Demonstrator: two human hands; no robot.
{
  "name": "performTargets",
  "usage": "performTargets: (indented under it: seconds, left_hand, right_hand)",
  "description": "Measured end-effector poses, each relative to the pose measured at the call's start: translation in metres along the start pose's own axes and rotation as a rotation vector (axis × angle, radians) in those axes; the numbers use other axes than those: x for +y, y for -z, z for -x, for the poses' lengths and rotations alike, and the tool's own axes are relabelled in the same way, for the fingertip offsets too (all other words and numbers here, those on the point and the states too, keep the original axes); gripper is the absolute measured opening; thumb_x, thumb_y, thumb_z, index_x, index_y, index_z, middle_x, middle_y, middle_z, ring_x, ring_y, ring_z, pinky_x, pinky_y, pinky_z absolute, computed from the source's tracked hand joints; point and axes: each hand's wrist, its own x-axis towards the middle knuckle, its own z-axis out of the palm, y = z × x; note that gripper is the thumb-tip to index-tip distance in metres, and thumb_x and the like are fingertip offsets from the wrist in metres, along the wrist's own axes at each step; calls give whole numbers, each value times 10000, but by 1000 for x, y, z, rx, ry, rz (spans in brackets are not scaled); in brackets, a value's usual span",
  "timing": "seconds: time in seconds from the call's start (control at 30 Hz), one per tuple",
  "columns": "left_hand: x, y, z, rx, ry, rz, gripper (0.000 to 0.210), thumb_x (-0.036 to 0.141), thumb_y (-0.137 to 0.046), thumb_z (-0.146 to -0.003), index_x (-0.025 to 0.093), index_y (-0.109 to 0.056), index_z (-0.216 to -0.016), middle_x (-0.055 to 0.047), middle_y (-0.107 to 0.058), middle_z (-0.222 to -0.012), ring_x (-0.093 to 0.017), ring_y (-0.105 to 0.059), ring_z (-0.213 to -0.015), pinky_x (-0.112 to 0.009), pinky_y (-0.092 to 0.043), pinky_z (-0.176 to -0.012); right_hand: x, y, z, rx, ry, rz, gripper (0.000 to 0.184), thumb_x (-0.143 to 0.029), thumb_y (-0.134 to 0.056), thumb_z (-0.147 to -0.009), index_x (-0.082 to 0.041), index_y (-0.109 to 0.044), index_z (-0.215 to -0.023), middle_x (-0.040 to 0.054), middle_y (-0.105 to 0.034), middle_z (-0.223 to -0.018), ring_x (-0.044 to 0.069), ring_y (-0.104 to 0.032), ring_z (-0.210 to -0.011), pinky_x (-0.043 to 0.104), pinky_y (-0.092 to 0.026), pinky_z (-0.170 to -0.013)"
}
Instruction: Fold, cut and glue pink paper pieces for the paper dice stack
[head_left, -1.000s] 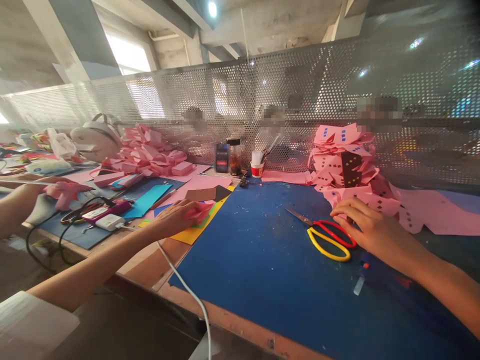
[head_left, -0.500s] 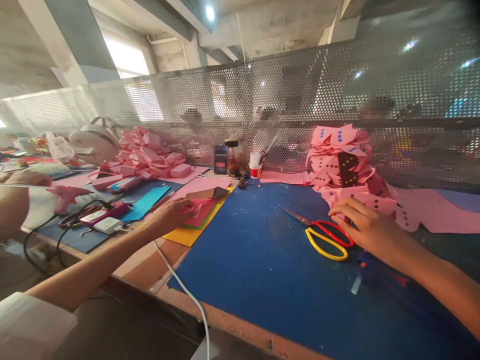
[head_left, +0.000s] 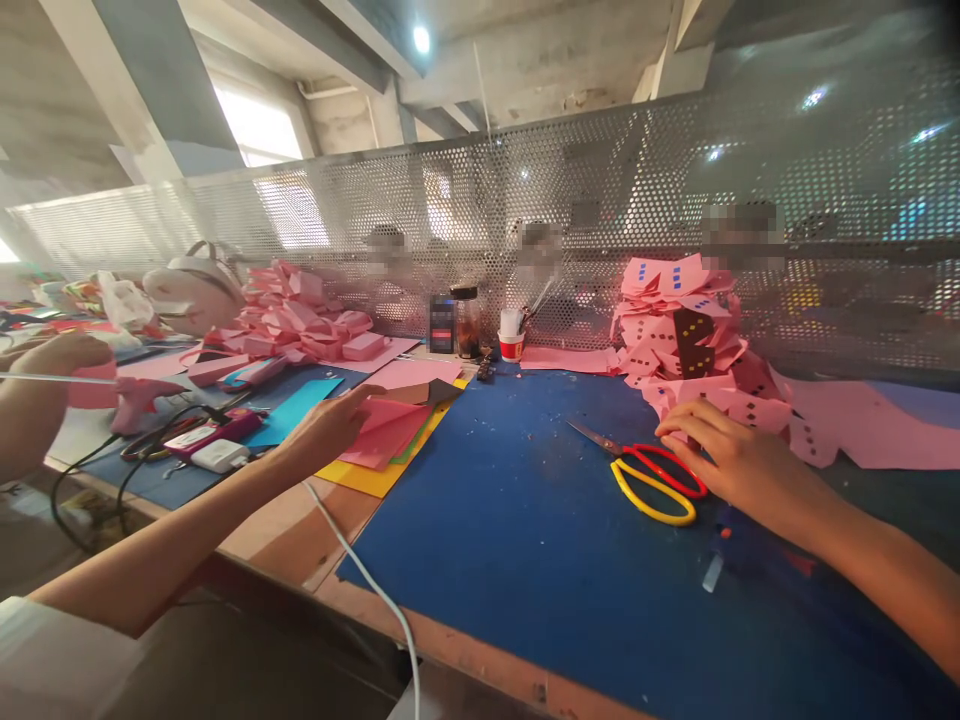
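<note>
My left hand (head_left: pixel 330 420) reaches over the left side of the table, fingers stretched out at the edge of a stack of coloured sheets. A pink sheet (head_left: pixel 386 430) lies on top there, with green and yellow sheets (head_left: pixel 364 478) showing beneath it. My right hand (head_left: pixel 716 445) hovers or rests at the right, fingers loosely bent and apart, holding nothing I can see. Just left of it lies a pair of scissors (head_left: pixel 652 490) with one red and one yellow handle loop. Behind that hand rises a pile of pink cut paper pieces (head_left: pixel 660 330) with dark and blue squares.
Blue mat (head_left: pixel 510 560) covers the table. A co-worker's hand (head_left: pixel 45 370) is near a pink glue gun (head_left: pixel 139 395) at far left. Cables, a power strip (head_left: pixel 214 430), blue card (head_left: pixel 296 412), folded pink pieces (head_left: pixel 300 315), a jar (head_left: pixel 466 325) and a cup (head_left: pixel 511 340) stand around.
My left hand has drawn back slightly left and up, uncovering more of the pink sheet. My right hand is nearly still. The co-worker's hand now has a pink piece beside it.
</note>
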Motion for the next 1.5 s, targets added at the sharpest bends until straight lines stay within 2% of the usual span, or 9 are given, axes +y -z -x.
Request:
performTargets:
  seconds: [0.13, 0.4, 0.53, 0.63, 0.73, 0.9, 1.3, 1.4, 1.5]
  left_hand:
    - [-1, -2, -1, 66, 3, -61, 349, 405, -379, -988, 268, -609, -1211, -34, -732, -851, -237, -656, -722, -305, -409, -641]
    - [12, 13, 1, 159, -35, -159, 394, 551, -428, -992, 259, -691, -961, -34, -751, -886, -217, -653, -754, -286, -341, -615]
    - [17, 20, -1, 256, -56, -137, 365, 490, -434, -1007, 271, -724, -1040, -39, -758, -1132, -230, -681, -955, -286, -403, -695]
    - [19, 25, -6, 350, -37, -82, 369, 467, -441, -1008, 243, -722, -1093, -61, -753, -1181, -246, -675, -1079, -300, -449, -833]
    - [22, 32, -11, 424, -2, -14, 358, 459, -480, -993, 221, -724, -1101, -58, -769, -1140, -234, -696, -1025, -298, -460, -879]
    - [28, 45, -15, 488, 59, 108, 342, 467, -540, -957, 232, -745, -1099, -17, -792, -983, -193, -711, -840, -272, -489, -786]
    - [40, 102, -24, 675, 96, 278, 367, 495, -588, -916, 190, -767, -1015, -18, -797, -961, -190, -705, -904, -343, -539, -867]
    - [40, 109, -23, 701, 109, 329, 341, 510, -607, -904, 234, -767, -1025, 3, -801, -964, -190, -711, -908, -364, -555, -846]
    - [39, 112, -25, 758, 128, 462, 348, 495, -687, -848, 186, -775, -981, -17, -804, -907, -188, -713, -844, -366, -579, -831]
  right_hand:
    - [1, -1, 1, -5, 13, 0, 380, -399, -312, -1062, -229, -643, -987, 82, -683, -1081, 213, -698, -861, 373, -567, -786]
    - [0, 0, 0, -12, 20, 5, 433, -415, -266, -1067, -229, -643, -963, 84, -682, -1078, 223, -695, -877, 386, -566, -781]
    - [0, 1, 0, 6, 28, -3, 409, -392, -286, -1063, -226, -645, -959, 89, -689, -1064, 224, -692, -867, 390, -567, -793]
    - [2, -1, 1, -4, 24, -2, 364, -376, -319, -1060, -229, -643, -987, 83, -686, -1085, 221, -692, -873, 387, -564, -814]
    - [4, -3, 2, -17, 16, 7, 341, -380, -333, -1063, -231, -635, -1018, 74, -680, -1098, 221, -697, -892, 384, -559, -822]
    - [7, -5, 2, -28, -3, 7, 288, -370, -371, -1060, -236, -626, -1054, 68, -678, -1120, 218, -701, -905, 362, -553, -812]
    - [8, -4, 1, -8, 18, 8, 330, -381, -358, -1060, -229, -651, -1032, 75, -685, -1102, 215, -690, -897, 347, -555, -767]
    - [10, -6, 2, -13, 15, 18, 323, -393, -373, -1060, -228, -650, -1054, 74, -683, -1115, 208, -688, -888, 338, -554, -753]
    - [12, -7, 2, -13, 18, 22, 302, -379, -393, -1054, -224, -652, -1058, 74, -686, -1112, 205, -685, -868, 337, -553, -747]
